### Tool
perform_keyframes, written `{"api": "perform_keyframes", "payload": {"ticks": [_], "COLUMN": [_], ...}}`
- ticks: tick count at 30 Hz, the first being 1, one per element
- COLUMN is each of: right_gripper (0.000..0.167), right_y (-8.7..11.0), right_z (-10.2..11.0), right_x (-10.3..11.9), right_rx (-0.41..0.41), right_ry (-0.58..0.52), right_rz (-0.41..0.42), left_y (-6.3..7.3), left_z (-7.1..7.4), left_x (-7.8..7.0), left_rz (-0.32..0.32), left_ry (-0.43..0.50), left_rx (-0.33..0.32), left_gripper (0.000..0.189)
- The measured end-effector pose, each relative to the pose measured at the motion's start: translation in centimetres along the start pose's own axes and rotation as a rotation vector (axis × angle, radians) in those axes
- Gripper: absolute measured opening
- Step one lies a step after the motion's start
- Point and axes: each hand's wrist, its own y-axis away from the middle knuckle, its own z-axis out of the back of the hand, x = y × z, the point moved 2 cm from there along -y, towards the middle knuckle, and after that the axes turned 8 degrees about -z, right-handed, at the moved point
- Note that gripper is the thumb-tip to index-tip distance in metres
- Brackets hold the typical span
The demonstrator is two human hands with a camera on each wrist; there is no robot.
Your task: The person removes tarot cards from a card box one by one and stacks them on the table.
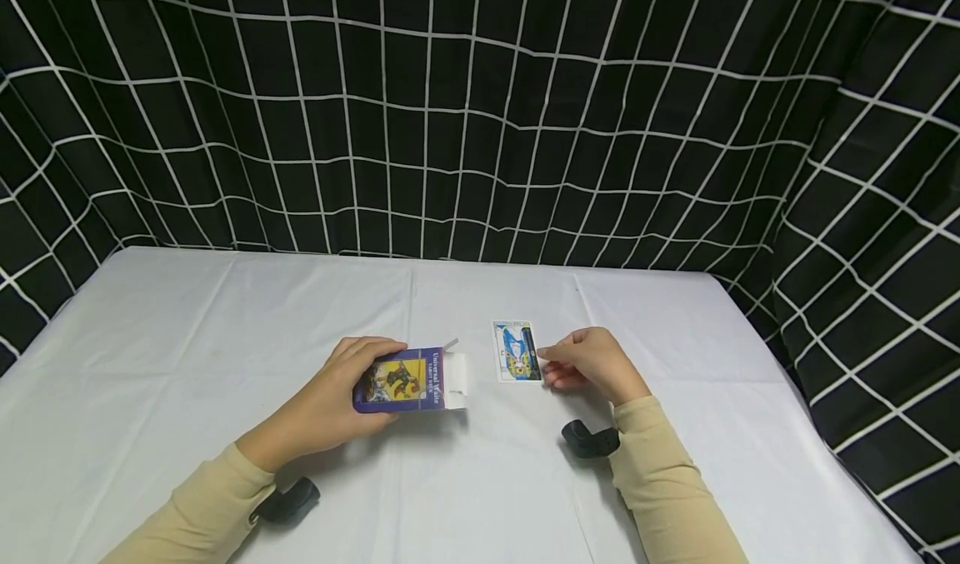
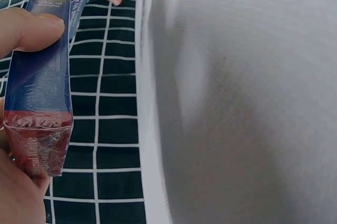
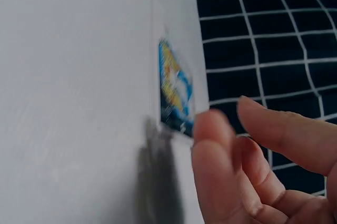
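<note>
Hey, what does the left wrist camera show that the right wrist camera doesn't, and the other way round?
Only the left wrist view shows the tarot box, seen mostly along one narrow side, and the left hand gripping it.

Only the right wrist view shows the picture card, lying on the white cloth just beyond the fingers.

Both show the right hand, close up in its own view but blurred and cut off at the top of the left one, plus the white cloth and black grid fabric.
</note>
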Motion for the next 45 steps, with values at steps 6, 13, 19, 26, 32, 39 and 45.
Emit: {"api": "perform_keyframes", "payload": {"ticks": [6,13,19,26,32,39,45], "right_gripper": [0.027,0.029,0.028,0.030,0.029,0.027,0.024], "right_y": [1.1,2.4,3.1,3.9,4.7,5.5,5.7], "right_z": [-0.5,-1.7,-3.1,-4.5,-5.6,-6.6,-7.1], "right_x": [1.2,2.3,2.9,3.3,3.5,3.8,3.8], "right_rx": [-0.071,-0.053,-0.032,-0.004,0.013,0.027,0.028], "right_ry": [-0.049,-0.057,-0.075,-0.095,-0.092,-0.082,-0.069], "right_rz": [0.091,0.189,0.229,0.262,0.285,0.295,0.292], "left_y": [0.0,0.0,0.1,0.0,0.0,0.0,0.0], "left_z": [0.0,0.1,0.1,0.2,0.1,0.1,0.0], "left_x": [0.0,-0.2,-0.3,-0.4,-0.4,-0.4,-0.4], "left_rz": [-0.007,-0.001,0.000,-0.023,-0.021,-0.020,-0.024], "left_ry": [-0.002,-0.001,-0.003,-0.004,0.001,0.003,0.002], "left_rx": [-0.005,0.002,0.001,-0.016,-0.011,-0.011,-0.008], "left_gripper": [0.077,0.076,0.076,0.075,0.075,0.075,0.074]}}
